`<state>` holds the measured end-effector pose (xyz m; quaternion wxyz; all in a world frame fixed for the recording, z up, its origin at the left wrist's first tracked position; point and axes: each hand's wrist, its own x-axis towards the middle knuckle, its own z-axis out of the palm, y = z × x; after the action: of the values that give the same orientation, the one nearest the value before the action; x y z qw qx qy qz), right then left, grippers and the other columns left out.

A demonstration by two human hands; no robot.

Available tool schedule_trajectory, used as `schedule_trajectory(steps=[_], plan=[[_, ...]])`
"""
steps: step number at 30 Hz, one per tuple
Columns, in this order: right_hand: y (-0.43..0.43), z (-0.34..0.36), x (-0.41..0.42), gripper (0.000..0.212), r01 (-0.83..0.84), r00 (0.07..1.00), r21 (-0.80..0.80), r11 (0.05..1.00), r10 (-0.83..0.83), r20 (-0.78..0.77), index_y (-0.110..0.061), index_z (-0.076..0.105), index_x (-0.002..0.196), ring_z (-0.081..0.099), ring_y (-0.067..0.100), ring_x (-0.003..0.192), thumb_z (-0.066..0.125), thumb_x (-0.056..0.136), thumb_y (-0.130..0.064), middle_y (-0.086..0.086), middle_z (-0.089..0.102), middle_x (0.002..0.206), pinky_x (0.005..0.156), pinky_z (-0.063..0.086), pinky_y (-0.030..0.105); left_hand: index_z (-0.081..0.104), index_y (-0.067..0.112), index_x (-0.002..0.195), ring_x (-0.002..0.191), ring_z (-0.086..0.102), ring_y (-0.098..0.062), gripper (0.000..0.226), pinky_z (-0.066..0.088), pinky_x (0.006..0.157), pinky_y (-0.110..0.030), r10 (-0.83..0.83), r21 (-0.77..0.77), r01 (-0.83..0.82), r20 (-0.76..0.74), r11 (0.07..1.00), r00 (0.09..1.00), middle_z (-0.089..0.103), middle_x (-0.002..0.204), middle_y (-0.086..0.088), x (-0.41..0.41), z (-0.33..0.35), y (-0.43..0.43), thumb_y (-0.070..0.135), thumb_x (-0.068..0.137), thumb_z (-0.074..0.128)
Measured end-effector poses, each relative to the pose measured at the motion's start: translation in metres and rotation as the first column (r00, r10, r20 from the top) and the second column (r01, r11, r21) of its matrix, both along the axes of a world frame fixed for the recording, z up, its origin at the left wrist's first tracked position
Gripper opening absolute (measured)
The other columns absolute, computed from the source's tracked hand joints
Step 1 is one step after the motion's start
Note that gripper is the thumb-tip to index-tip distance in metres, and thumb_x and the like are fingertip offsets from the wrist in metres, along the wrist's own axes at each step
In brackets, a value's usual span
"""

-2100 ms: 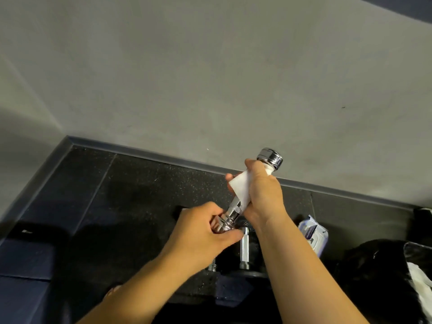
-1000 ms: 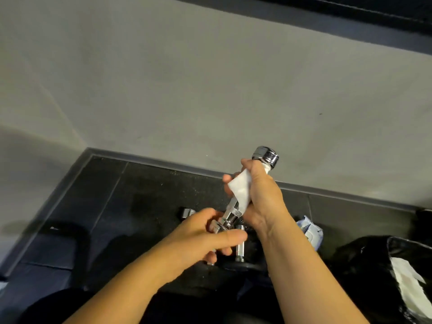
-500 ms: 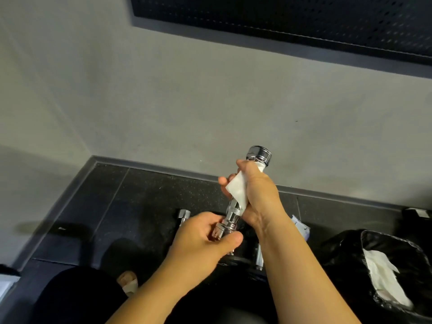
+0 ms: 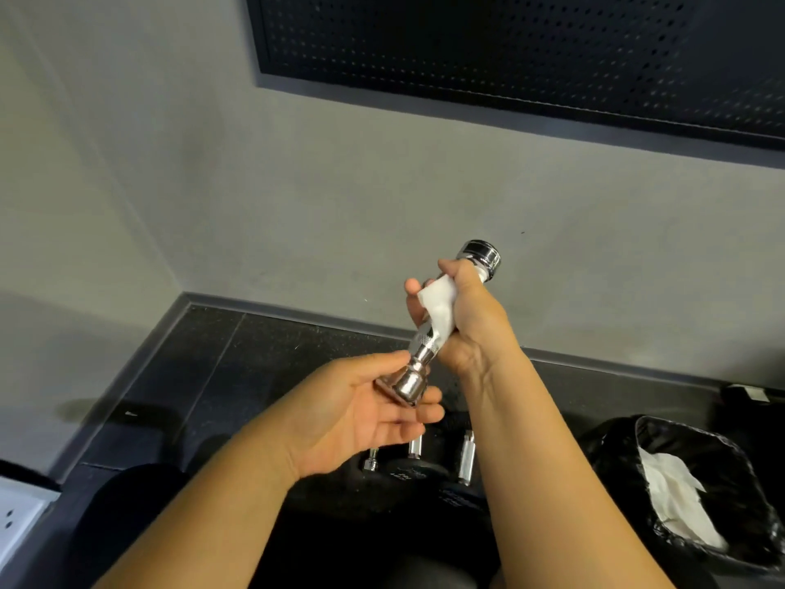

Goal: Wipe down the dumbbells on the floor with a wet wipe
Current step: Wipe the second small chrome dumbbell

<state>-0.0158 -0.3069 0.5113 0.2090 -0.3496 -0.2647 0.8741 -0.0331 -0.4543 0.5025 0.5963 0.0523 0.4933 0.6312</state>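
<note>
A small chrome dumbbell (image 4: 414,376) is held up in the air, tilted, its far end (image 4: 482,255) toward the wall. My right hand (image 4: 471,325) grips its handle through a white wet wipe (image 4: 439,308). My left hand (image 4: 365,414) cradles the lower chrome end with loosened fingers, palm up. Below my hands, other dumbbells (image 4: 465,459) with chrome handles and dark ends lie on the black floor, partly hidden by my arms.
A black-lined bin (image 4: 696,486) holding used white wipes (image 4: 675,499) stands at the right. A grey wall with a dark perforated panel (image 4: 531,48) rises ahead, and the floor corner is at the left. A white object (image 4: 19,516) shows at the lower left edge.
My view has tilted up, revealing the perforated panel. The left hand has loosened from a closed grip on the lower end to an open-palmed cradle. The wipes pack is hidden now.
</note>
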Motion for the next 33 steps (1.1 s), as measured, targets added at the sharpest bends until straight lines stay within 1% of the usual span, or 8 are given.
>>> schedule_trajectory(steps=[6,10,14,17,21,24,27,33], plan=[[0.008,0.022,0.013,0.015,0.009,1.000,0.104,0.995,-0.010,0.011,-0.004,0.047,0.080,0.060,0.021,0.040,0.056,0.091,-0.009,0.004,0.051,0.040,0.047,0.054,0.025,0.067,0.003,0.103,0.086,0.071,-0.026,0.024,0.059,0.080,-0.032,0.086,0.059,-0.071,-0.314,0.996,0.946,0.069,0.094,-0.019,0.017,0.007,0.014,0.015,0.082,0.068],[0.004,0.026,0.020,0.011,0.043,0.995,0.222,0.974,-0.062,0.081,-0.005,0.048,0.083,0.061,0.029,0.058,0.054,0.091,-0.008,0.009,0.052,0.049,0.045,0.051,0.026,0.065,0.017,0.074,0.057,0.054,-0.014,0.012,0.049,0.059,-0.035,0.069,-0.040,-0.279,-0.926,0.959,0.372,0.063,0.064,-0.005,0.044,0.000,0.029,0.026,0.072,0.072],[0.000,0.028,0.026,0.008,0.051,0.986,0.288,0.956,-0.094,0.136,-0.006,0.052,0.083,0.055,0.030,0.075,0.056,0.089,-0.010,0.017,0.047,0.073,0.041,0.048,0.022,0.060,0.028,0.088,0.072,0.059,-0.012,0.015,0.044,0.061,-0.026,-0.062,-0.068,-0.368,-0.998,0.927,0.029,0.065,0.079,0.007,0.062,0.008,0.037,0.038,0.080,0.068],[0.005,0.036,0.033,0.011,-0.021,0.985,0.301,0.953,-0.031,0.169,-0.006,0.052,0.081,0.060,0.031,0.064,0.058,0.087,-0.011,0.012,0.052,0.055,0.042,0.048,0.024,0.056,0.033,0.101,0.081,0.063,-0.008,0.035,0.048,0.067,-0.024,-0.097,-0.122,-0.319,-0.991,0.940,0.094,0.067,0.085,0.012,0.066,0.015,0.035,0.048,0.073,0.070],[0.016,0.049,0.045,0.013,-0.165,0.982,0.178,0.970,0.145,0.121,-0.009,0.047,0.082,0.062,0.021,0.042,0.054,0.090,-0.016,0.008,0.052,0.049,0.044,0.051,0.025,0.059,0.028,0.106,0.080,0.071,-0.006,0.076,0.056,0.079,-0.032,0.051,-0.074,-0.166,-0.766,0.983,0.641,0.074,0.084,0.008,0.030,0.049,0.032,0.076,0.048,0.071],[0.021,0.054,0.052,0.021,-0.276,0.961,0.128,0.952,0.271,0.055,-0.012,0.047,0.073,0.057,0.015,0.038,0.052,0.092,-0.019,0.002,0.051,0.043,0.044,0.052,0.022,0.052,0.015,0.125,0.083,0.071,-0.014,0.092,0.054,0.082,-0.033,0.113,-0.011,-0.131,-0.441,0.991,0.890,0.073,0.103,-0.007,-0.013,0.071,0.051,0.065,0.050,0.070],[0.016,0.061,0.058,0.026,-0.393,0.919,0.115,0.912,0.395,0.005,-0.012,0.049,0.070,0.057,0.012,0.038,0.049,0.094,-0.023,-0.001,0.049,0.042,0.039,0.052,0.021,0.055,0.010,0.115,0.051,0.060,-0.012,0.069,0.053,0.051,-0.024,-0.077,0.092,0.100,-0.227,0.991,0.971,0.063,0.097,-0.010,-0.017,0.084,0.077,0.055,0.064,0.070],[0.010,0.061,0.070,0.029,-0.424,0.903,0.171,0.890,0.430,0.000,-0.011,0.052,0.073,0.057,0.010,0.040,0.050,0.095,-0.029,0.000,0.046,0.047,0.037,0.050,0.022,0.062,0.011,0.077,0.068,0.071,-0.012,0.016,0.056,0.072,-0.029,0.141,0.166,-0.094,-0.300,0.982,0.944,0.070,0.070,-0.002,0.003,0.080,0.114,0.024,0.080,0.072]])
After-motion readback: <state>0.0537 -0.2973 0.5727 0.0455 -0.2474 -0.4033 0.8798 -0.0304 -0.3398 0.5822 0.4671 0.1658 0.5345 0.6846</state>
